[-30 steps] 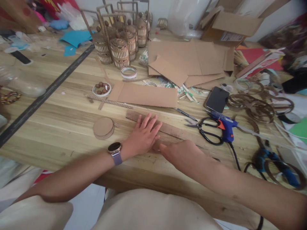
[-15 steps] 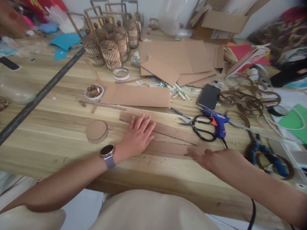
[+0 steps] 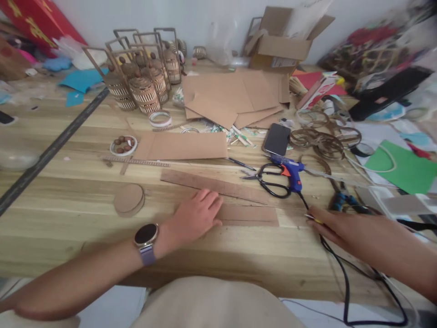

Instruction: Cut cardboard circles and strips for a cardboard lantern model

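My left hand (image 3: pixel 198 214), with a watch on its wrist, rests over the left end of a cardboard strip (image 3: pixel 251 215), its fingers slightly bent and holding nothing. Just beyond it, a second, darker cardboard strip (image 3: pixel 180 177) lies at a slant, close to my fingertips. To the right, my right hand (image 3: pixel 336 225) is closed around a small utility knife (image 3: pixel 317 220); a metal tip and a bit of yellow show, the rest is hidden in the fingers. It is off the strip's right end, above a black cord. Black-handled scissors (image 3: pixel 275 182) lie beyond the strips.
A blue glue gun (image 3: pixel 295 175) lies beside the scissors, near a phone (image 3: pixel 277 139). Cardboard discs (image 3: pixel 129 199) are at left. Farther back are a cardboard panel (image 3: pixel 184 146), stacked sheets (image 3: pixel 235 93) and several small bamboo lanterns (image 3: pixel 145 93). Pliers (image 3: pixel 343 198) lie at right.
My right hand has moved right, away from the strip's end, with the knife. My left fingers, spread before, are now more bent and closer together. The view has shifted.
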Demonstrator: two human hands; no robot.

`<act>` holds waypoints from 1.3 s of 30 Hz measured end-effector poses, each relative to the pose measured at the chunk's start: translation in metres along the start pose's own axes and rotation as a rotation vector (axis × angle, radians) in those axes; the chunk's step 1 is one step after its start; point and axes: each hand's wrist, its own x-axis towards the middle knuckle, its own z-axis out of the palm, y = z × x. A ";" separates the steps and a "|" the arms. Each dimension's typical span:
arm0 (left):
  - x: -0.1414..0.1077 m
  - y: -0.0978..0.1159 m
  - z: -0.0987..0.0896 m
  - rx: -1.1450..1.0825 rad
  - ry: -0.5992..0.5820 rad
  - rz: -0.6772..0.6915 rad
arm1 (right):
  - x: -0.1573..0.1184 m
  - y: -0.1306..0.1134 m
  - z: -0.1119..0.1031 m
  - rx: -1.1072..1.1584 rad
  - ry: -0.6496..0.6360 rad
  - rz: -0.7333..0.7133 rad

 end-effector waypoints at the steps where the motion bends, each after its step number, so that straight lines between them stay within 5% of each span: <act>1: 0.002 0.005 -0.004 -0.030 -0.054 -0.016 | 0.000 -0.008 -0.003 -0.004 -0.091 -0.031; 3: 0.007 0.010 -0.011 -0.105 -0.123 -0.076 | 0.002 -0.023 -0.005 0.003 -0.170 -0.086; 8: 0.014 -0.005 -0.035 -0.551 -0.154 -0.250 | 0.008 -0.052 -0.002 0.144 -0.038 -0.124; 14: 0.006 0.005 -0.034 -1.332 0.368 -0.880 | 0.026 -0.110 -0.018 0.592 -0.077 -0.104; 16: 0.001 0.020 -0.022 -1.698 0.444 -0.941 | 0.034 -0.130 -0.021 0.660 -0.132 -0.132; 20: -0.007 0.041 -0.006 -1.913 0.513 -1.050 | 0.044 -0.155 -0.021 0.517 -0.183 -0.211; 30: -0.014 0.042 -0.008 -1.953 0.393 -1.004 | 0.050 -0.157 -0.008 0.351 -0.179 -0.303; 32: -0.027 0.039 -0.012 -2.000 0.275 -0.976 | 0.051 -0.149 -0.006 0.337 -0.170 -0.310; 36: -0.053 0.030 -0.029 -1.900 -0.205 -1.016 | 0.047 -0.140 -0.003 0.314 -0.229 -0.297; 39: -0.054 0.017 -0.040 -1.585 -0.155 -0.875 | 0.044 -0.140 -0.004 0.277 -0.260 -0.305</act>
